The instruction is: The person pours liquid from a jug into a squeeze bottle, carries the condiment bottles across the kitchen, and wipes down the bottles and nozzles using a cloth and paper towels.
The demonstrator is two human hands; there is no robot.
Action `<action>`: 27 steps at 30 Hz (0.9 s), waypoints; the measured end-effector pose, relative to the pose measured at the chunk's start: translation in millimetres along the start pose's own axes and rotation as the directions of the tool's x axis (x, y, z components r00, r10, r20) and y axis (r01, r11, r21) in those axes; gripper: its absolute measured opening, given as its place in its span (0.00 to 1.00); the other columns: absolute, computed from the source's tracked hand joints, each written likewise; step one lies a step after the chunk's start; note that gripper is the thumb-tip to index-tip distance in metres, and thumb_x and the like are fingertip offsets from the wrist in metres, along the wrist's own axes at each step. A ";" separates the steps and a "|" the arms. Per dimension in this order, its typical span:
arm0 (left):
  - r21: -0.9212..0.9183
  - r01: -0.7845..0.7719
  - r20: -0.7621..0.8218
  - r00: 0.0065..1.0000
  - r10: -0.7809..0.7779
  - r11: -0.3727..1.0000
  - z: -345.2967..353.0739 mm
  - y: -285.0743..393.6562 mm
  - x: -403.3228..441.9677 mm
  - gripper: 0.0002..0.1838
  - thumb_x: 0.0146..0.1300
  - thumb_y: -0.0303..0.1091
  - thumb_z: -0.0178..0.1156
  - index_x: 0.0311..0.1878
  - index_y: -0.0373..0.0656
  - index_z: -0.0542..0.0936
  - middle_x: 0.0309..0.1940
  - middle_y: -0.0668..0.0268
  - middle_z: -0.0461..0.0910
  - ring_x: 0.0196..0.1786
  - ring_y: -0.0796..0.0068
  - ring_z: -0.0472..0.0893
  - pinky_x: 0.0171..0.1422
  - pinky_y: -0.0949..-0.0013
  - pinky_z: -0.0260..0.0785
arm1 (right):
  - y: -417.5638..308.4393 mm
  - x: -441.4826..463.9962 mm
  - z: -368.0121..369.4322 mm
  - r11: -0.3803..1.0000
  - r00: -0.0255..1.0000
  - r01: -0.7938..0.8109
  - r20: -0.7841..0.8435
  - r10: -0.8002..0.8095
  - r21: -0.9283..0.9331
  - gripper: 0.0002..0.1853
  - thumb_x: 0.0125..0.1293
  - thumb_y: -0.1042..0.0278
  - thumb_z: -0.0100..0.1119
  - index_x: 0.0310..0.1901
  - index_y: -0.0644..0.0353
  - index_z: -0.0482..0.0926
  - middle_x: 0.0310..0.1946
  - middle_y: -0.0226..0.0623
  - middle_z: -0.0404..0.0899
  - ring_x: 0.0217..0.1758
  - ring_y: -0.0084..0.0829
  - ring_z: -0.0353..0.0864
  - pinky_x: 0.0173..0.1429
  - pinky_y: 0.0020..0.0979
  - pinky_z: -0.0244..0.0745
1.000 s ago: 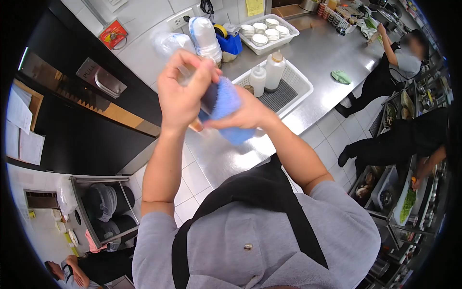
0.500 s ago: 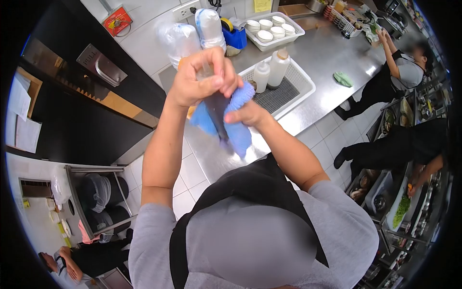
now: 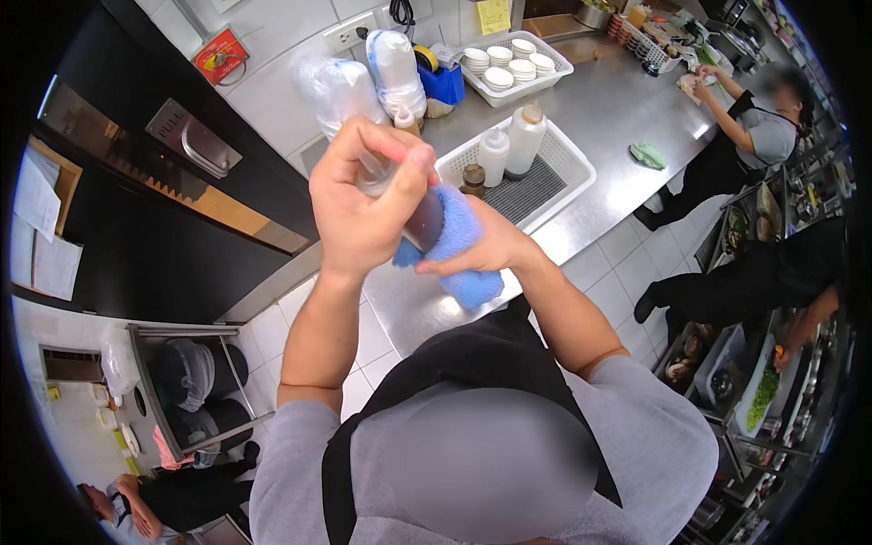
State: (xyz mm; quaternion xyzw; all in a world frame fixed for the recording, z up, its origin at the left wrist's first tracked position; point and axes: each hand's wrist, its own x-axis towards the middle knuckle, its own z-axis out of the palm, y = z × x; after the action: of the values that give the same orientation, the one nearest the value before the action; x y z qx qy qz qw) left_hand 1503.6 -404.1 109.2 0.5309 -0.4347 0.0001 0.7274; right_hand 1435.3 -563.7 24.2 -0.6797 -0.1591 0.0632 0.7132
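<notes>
My left hand [image 3: 359, 200] is closed around the translucent upper end of a bottle [image 3: 423, 221] with dark contents, held tilted above the counter's near edge. A fuzzy blue cloth [image 3: 459, 227] wraps the bottle's lower part. My right hand [image 3: 495, 241] grips that cloth and presses it against the bottle's side. The fingers and cloth hide much of the bottle. Just beyond my right hand is a white basket [image 3: 581, 173] with a ribbed dark mat. Inside stand two pale squeeze bottles [image 3: 493, 156] and a small dark bottle [image 3: 473, 181].
On the steel counter [image 3: 609, 109] are a basket of white dishes [image 3: 498, 78], a blue tape dispenser [image 3: 442, 86], bagged stacks [image 3: 395, 68] and a green cloth [image 3: 648, 154]. A black door [image 3: 109, 227] stands left. Co-workers [image 3: 772, 127] are at right and lower left.
Both hands have shifted slightly lower with the bottle, and the right hand and cloth have moved a little right. The small dark bottle in the basket shows more fully now.
</notes>
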 end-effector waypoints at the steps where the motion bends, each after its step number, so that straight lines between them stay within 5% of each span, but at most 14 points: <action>1: 0.139 -0.003 -0.127 0.992 0.020 0.990 4.6 -1.0 -0.7 0.10 0.67 0.23 0.68 0.39 0.39 0.73 0.33 0.62 0.84 0.37 0.79 0.82 0.46 0.71 0.77 | -1.5 1.8 2.4 0.990 0.996 -0.035 -0.088 0.023 -0.134 0.39 0.48 0.62 0.84 0.62 0.64 0.76 0.50 0.38 0.84 0.52 0.30 0.83 0.60 0.34 0.77; 3: 0.183 -0.009 -0.206 0.977 0.047 0.983 12.7 -8.8 -4.6 0.11 0.65 0.23 0.69 0.42 0.38 0.74 0.34 0.63 0.84 0.38 0.80 0.82 0.46 0.72 0.76 | 0.2 3.9 9.4 0.987 0.978 0.021 -0.200 -0.053 -0.159 0.36 0.49 0.64 0.82 0.59 0.64 0.77 0.47 0.39 0.86 0.49 0.31 0.85 0.59 0.35 0.78; 6: 0.194 -0.003 -0.308 0.949 0.064 0.981 18.4 -19.5 -6.0 0.16 0.62 0.23 0.72 0.47 0.38 0.74 0.37 0.64 0.84 0.40 0.80 0.82 0.47 0.73 0.76 | -0.6 7.1 21.1 0.967 0.930 -0.147 -0.362 0.064 -0.207 0.40 0.49 0.72 0.82 0.66 0.61 0.75 0.55 0.35 0.83 0.58 0.27 0.81 0.66 0.34 0.75; 9: 0.012 0.119 -0.240 0.964 -0.113 0.993 27.4 -40.5 -16.4 0.27 0.58 0.27 0.77 0.57 0.38 0.74 0.39 0.67 0.84 0.42 0.78 0.83 0.50 0.70 0.77 | 3.3 10.3 29.9 0.974 0.828 0.179 -0.513 -0.224 -0.137 0.35 0.51 0.68 0.79 0.61 0.64 0.76 0.49 0.45 0.87 0.53 0.38 0.87 0.58 0.37 0.80; 13: -0.053 0.290 -0.237 0.926 -0.294 0.956 12.1 -41.7 -12.8 0.20 0.63 0.31 0.75 0.53 0.36 0.76 0.38 0.65 0.83 0.42 0.77 0.85 0.49 0.68 0.79 | -9.6 2.9 14.3 0.975 0.887 0.002 -0.451 -0.105 -0.223 0.36 0.51 0.66 0.81 0.62 0.63 0.76 0.51 0.44 0.87 0.55 0.35 0.87 0.61 0.37 0.79; 15: -0.126 0.372 -0.234 0.890 -0.392 0.920 2.6 -40.1 -9.4 0.19 0.64 0.33 0.74 0.51 0.36 0.77 0.38 0.65 0.83 0.42 0.76 0.86 0.48 0.67 0.80 | -29.5 -8.8 -3.1 0.941 0.977 -0.149 -0.192 0.092 -0.305 0.35 0.55 0.63 0.80 0.64 0.62 0.76 0.51 0.41 0.87 0.53 0.32 0.87 0.61 0.36 0.79; 17: -0.162 0.339 -0.172 0.915 -0.365 0.927 -8.6 -39.3 -6.4 0.20 0.70 0.37 0.69 0.55 0.34 0.74 0.38 0.57 0.84 0.44 0.66 0.87 0.53 0.61 0.80 | -23.9 -15.7 -20.8 0.986 0.962 -0.009 -0.272 -0.037 -0.169 0.31 0.64 0.56 0.76 0.64 0.62 0.77 0.50 0.39 0.86 0.51 0.31 0.87 0.60 0.35 0.80; 20: -0.054 0.328 -0.176 0.927 -0.332 0.943 -18.3 -32.1 -2.4 0.21 0.65 0.36 0.73 0.53 0.35 0.75 0.38 0.62 0.83 0.42 0.70 0.86 0.50 0.64 0.79 | -29.1 -22.8 -42.5 1.000 0.888 0.015 -0.460 -0.024 -0.024 0.33 0.73 0.45 0.65 0.67 0.64 0.75 0.57 0.38 0.83 0.59 0.30 0.83 0.67 0.36 0.76; 22: 0.011 0.328 -0.155 0.934 -0.322 0.945 -16.4 -29.1 -0.9 0.21 0.61 0.35 0.76 0.50 0.36 0.77 0.38 0.65 0.83 0.39 0.73 0.85 0.47 0.65 0.79 | -47.8 -14.5 -49.5 0.841 0.854 0.453 -0.415 -0.314 0.296 0.35 0.74 0.39 0.60 0.65 0.65 0.75 0.56 0.39 0.84 0.59 0.30 0.83 0.64 0.35 0.78; 23: 0.103 0.323 -0.144 0.941 -0.307 0.941 -11.3 -25.6 -0.1 0.24 0.59 0.31 0.75 0.53 0.35 0.75 0.37 0.63 0.82 0.39 0.72 0.85 0.46 0.65 0.79 | -56.6 -9.6 -50.1 0.843 0.853 0.453 -0.418 -0.313 0.291 0.35 0.74 0.39 0.60 0.65 0.65 0.75 0.56 0.39 0.84 0.59 0.30 0.83 0.64 0.35 0.78; 24: 0.193 0.313 -0.130 0.948 -0.292 0.930 -5.6 -23.5 -0.2 0.27 0.57 0.28 0.75 0.56 0.34 0.73 0.36 0.62 0.82 0.39 0.71 0.84 0.46 0.64 0.78 | -65.7 -1.5 -46.7 0.946 0.906 0.252 -0.394 -0.157 0.204 0.32 0.73 0.44 0.63 0.65 0.65 0.75 0.53 0.37 0.84 0.57 0.29 0.83 0.63 0.35 0.79; 26: 0.292 0.382 -0.141 0.924 -0.355 0.877 8.5 -21.7 -3.8 0.29 0.55 0.25 0.73 0.58 0.34 0.71 0.36 0.60 0.81 0.40 0.70 0.84 0.46 0.63 0.77 | -79.9 24.0 -19.5 0.985 0.914 0.123 -0.374 -0.160 -0.123 0.27 0.70 0.55 0.71 0.61 0.65 0.77 0.49 0.34 0.84 0.53 0.28 0.84 0.59 0.34 0.80; 27: 0.392 0.444 -0.166 0.896 -0.413 0.806 12.8 -20.9 -3.9 0.32 0.53 0.23 0.71 0.61 0.33 0.68 0.36 0.58 0.81 0.41 0.68 0.84 0.46 0.63 0.77 | -83.4 39.8 -2.5 0.915 0.892 0.206 -0.319 -0.321 -0.347 0.25 0.68 0.60 0.75 0.59 0.65 0.78 0.46 0.33 0.84 0.51 0.26 0.84 0.57 0.33 0.80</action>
State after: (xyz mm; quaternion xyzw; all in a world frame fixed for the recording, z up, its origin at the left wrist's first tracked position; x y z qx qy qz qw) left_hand 1502.7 -421.3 91.4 0.7584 -0.2668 -0.0515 0.5925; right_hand 1463.0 -559.5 112.3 -0.7524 -0.1216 -0.1895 0.6191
